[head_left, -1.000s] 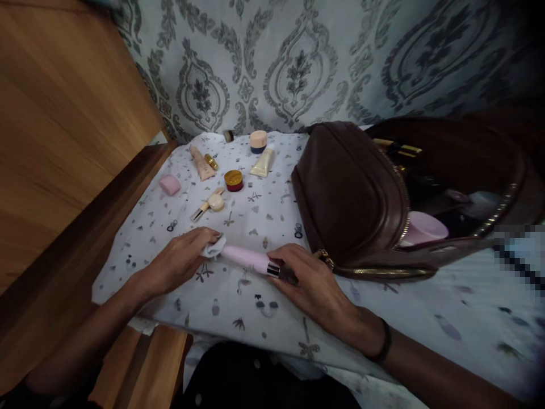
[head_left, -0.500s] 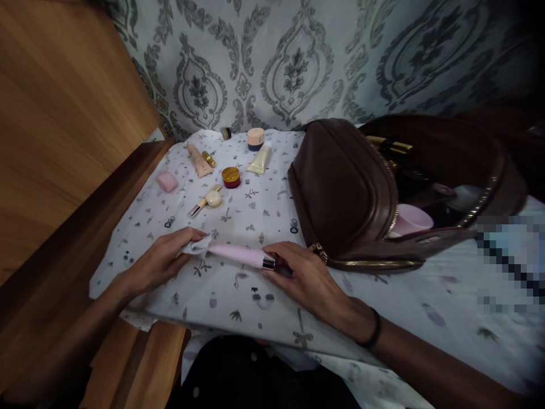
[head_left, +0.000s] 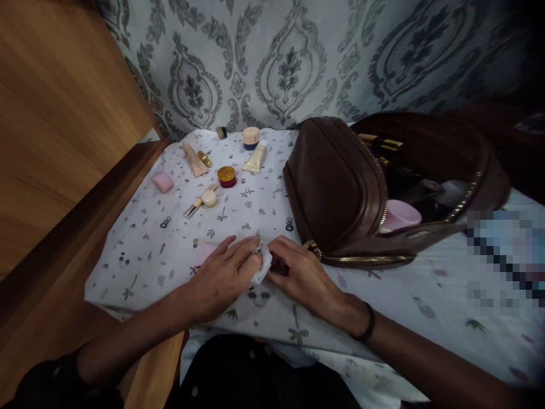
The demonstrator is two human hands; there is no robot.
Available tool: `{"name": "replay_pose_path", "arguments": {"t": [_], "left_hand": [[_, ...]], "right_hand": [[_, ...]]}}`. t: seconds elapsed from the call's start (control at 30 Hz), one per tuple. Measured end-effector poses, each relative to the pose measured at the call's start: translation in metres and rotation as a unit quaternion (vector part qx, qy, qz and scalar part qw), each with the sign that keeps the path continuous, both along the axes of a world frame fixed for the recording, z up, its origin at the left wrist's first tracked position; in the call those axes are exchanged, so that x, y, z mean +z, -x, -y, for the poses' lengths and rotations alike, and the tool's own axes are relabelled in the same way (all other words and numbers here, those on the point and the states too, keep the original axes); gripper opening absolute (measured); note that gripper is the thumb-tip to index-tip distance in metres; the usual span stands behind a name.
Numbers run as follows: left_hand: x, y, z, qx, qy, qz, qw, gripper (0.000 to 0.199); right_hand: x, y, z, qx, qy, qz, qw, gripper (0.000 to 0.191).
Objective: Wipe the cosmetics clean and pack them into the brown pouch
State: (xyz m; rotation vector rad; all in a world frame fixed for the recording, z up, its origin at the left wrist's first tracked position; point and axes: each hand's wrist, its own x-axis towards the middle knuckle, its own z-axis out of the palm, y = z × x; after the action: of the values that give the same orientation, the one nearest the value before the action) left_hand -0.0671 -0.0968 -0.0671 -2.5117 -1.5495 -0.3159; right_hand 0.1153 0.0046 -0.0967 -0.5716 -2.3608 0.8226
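Left hand [head_left: 221,278]: closed around white cloth [head_left: 264,266] and pink tool [head_left: 205,251]. Right hand [head_left: 304,281]: gripping the tool's dark end. Pink tool: pale end showing at the left hand's 11 o'clock. Bag [head_left: 332,187]: brown, open, at the right hand's 2 o'clock. Red jar [head_left: 226,177]: on bench [head_left: 145,244], at the left hand's 12 o'clock.

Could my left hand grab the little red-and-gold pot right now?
Probably yes, if it lets go of the white cloth first: your left hand is busy with that, but nothing seems to block its way to the red-and-gold pot.
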Motion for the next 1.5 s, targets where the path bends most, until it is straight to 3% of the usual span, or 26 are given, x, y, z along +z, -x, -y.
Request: {"name": "replay_pose_path", "arguments": {"t": [0.3, 0.53, 0.7, 0.8, 0.93, 1.03, 1.13, 1.33, 1.4, 1.5], "left_hand": [[-0.001, 0.078, 0.039, 0.096, 0.086, 0.040, 0.991, 0.031], [0.002, 0.106, 0.050, 0.070, 0.081, 0.123, 0.987, 0.051], [0.027, 0.081, 0.029, 0.088, 0.011, 0.169, 0.982, 0.031], [0.037, 0.043, 0.011, 0.037, 0.028, 0.183, 0.982, 0.028], [0.037, 0.006, -0.009, -0.028, 0.107, 0.117, 0.987, 0.027], [0.037, 0.011, -0.012, -0.014, 0.148, 0.067, 0.987, 0.025], [0.041, 0.039, -0.004, 0.018, 0.188, 0.072, 0.979, 0.026], [0.038, 0.096, 0.013, 0.072, 0.249, 0.234, 0.937, 0.023], [0.031, 0.103, 0.015, 0.096, 0.273, 0.309, 0.906, 0.025], [0.021, 0.103, 0.014, 0.157, 0.279, 0.454, 0.831, 0.031]], "right_hand": [[0.002, -0.001, -0.002, 0.023, 0.047, -0.020, 0.998, 0.017], [0.006, 0.001, -0.001, 0.004, 0.106, -0.007, 0.994, 0.018], [0.003, -0.001, 0.000, -0.015, 0.106, -0.028, 0.994, 0.023], [0.001, -0.003, 0.002, -0.013, 0.054, -0.032, 0.998, 0.022], [-0.002, -0.007, 0.005, 0.021, -0.017, -0.057, 0.998, 0.023], [-0.003, -0.009, 0.006, 0.020, -0.026, -0.049, 0.998, 0.021], [-0.003, -0.008, 0.006, 0.021, -0.025, -0.040, 0.999, 0.021], [0.000, -0.006, 0.005, 0.025, -0.026, -0.032, 0.999, 0.022], [0.000, -0.005, 0.004, 0.032, -0.036, -0.035, 0.998, 0.025], [-0.001, -0.005, 0.003, 0.033, -0.049, -0.040, 0.997, 0.029]]}}
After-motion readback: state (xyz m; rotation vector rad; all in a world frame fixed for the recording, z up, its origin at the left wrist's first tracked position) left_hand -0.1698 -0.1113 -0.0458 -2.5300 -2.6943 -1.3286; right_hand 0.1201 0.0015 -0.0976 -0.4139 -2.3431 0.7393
